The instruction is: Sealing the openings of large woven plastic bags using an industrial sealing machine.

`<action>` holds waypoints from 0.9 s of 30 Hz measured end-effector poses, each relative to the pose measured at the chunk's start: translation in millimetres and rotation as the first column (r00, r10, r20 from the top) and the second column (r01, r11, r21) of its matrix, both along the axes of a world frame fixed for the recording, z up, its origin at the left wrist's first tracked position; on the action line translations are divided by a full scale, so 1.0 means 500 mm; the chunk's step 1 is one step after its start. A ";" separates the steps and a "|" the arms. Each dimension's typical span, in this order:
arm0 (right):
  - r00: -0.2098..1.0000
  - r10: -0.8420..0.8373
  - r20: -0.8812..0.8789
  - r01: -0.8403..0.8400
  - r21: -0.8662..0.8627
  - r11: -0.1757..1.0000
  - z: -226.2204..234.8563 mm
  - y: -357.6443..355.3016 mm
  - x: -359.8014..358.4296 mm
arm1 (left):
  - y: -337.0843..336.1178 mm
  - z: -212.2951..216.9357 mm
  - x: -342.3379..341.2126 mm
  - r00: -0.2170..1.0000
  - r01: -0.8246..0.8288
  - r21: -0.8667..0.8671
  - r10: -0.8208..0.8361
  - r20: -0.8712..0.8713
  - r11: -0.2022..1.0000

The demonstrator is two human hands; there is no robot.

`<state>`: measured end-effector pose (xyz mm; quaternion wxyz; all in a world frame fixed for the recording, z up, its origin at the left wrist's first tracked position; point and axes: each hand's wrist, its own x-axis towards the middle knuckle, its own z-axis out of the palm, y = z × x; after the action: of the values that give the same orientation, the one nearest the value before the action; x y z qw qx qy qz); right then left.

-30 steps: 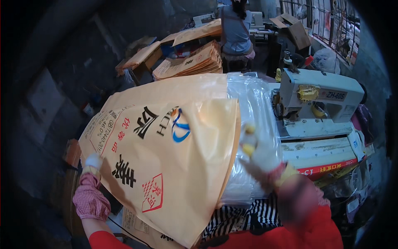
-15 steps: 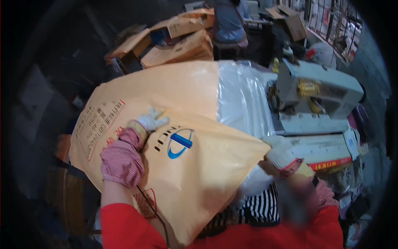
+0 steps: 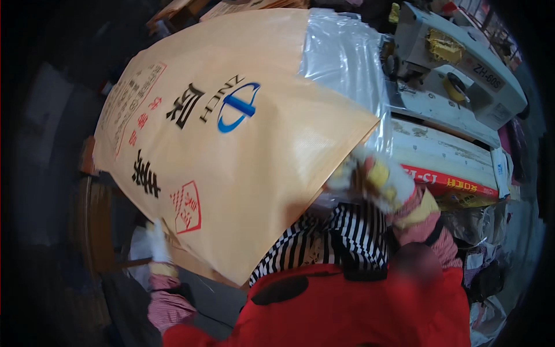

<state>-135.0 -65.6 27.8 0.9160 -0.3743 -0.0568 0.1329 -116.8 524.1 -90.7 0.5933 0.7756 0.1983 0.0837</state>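
Observation:
A large tan woven sack point(image 3: 254, 173) with dark, blue and red printing lies slanted across the work surface. A clear plastic liner point(image 3: 341, 52) sticks out past its far right edge. At the sack's lower left edge is my left hand point(image 3: 158, 243) in a white glove, its fingers closed against the edge. My right hand point(image 3: 384, 180), in a white glove with yellowish patches, is at the sack's near right edge, just below the corner. Its fingertips reach beside the sack's underside and are blurred, so their grip is unclear. Whitish plastic shows below them.
A pale industrial sewing machine point(image 3: 462, 69) stands at the far right. In front of it lies a long box-like piece with a red and yellow printed strip point(image 3: 457, 186). A wooden frame point(image 3: 98, 231) is at the left. More tan sacks point(image 3: 248, 7) lie at the back.
My left hand has left the sack's top and moved down to its lower left edge. My right hand has shifted to below the right corner. The view has tilted down.

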 end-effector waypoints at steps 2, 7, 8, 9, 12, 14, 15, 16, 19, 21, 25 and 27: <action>0.985 -0.151 -0.087 0.149 -0.022 0.989 -0.013 -0.007 0.050 | -0.215 -0.015 -0.110 0.958 0.060 -0.767 -0.253 -0.136 0.639; 0.975 -0.151 -0.163 0.152 -0.004 0.988 -0.026 -0.041 0.195 | -0.316 -0.073 -0.276 0.942 0.258 -0.461 -0.326 -0.074 0.849; 0.979 -0.108 -0.174 0.121 0.063 0.991 -0.042 -0.062 0.219 | -0.297 -0.048 -0.282 0.950 0.221 -0.490 -0.299 -0.085 0.843; 0.980 -0.067 -0.186 0.092 0.125 0.988 -0.063 -0.063 0.241 | -0.259 -0.029 -0.280 0.957 0.186 -0.523 -0.274 -0.096 0.832; 0.747 -0.544 -0.383 0.515 -0.184 0.837 -0.034 0.076 0.257 | -0.067 0.058 -0.310 0.999 0.047 -0.508 -0.041 0.023 0.860; 0.941 -0.170 -0.293 0.204 0.089 0.975 -0.099 0.092 0.298 | -0.077 0.215 -0.353 0.969 0.048 -0.240 0.013 0.246 0.970; 0.967 0.232 -0.102 -0.182 0.355 0.917 -0.129 0.126 0.324 | -0.079 0.267 -0.409 0.894 0.126 -0.041 -0.096 0.438 0.991; 0.959 0.201 -0.198 -0.129 0.325 0.937 -0.100 0.157 0.333 | -0.061 0.263 -0.444 0.887 0.128 -0.052 -0.091 0.453 0.990; 0.953 0.216 -0.214 -0.170 0.215 0.962 -0.041 0.395 0.255 | 0.090 0.295 -0.690 0.825 -0.083 0.299 -0.103 0.556 0.951; 0.925 0.338 -0.173 -0.265 0.344 0.901 -0.019 0.464 0.204 | 0.211 0.207 -0.849 0.799 -0.189 -0.495 0.426 0.425 0.848; 0.719 0.687 -0.105 -0.596 0.414 0.688 -0.090 0.512 0.186 | 0.083 0.009 -0.823 0.827 -0.485 -0.492 0.562 0.010 0.723; 0.870 0.410 -0.274 -0.493 -0.455 0.742 -0.174 0.520 0.163 | 0.024 -0.066 -0.794 0.832 -0.478 -0.613 0.548 -0.085 0.630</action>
<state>-53.5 194.5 -59.3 0.7247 -0.5668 -0.0370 0.3901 -513.6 536.2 -123.4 0.7720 0.4463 0.3939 0.2229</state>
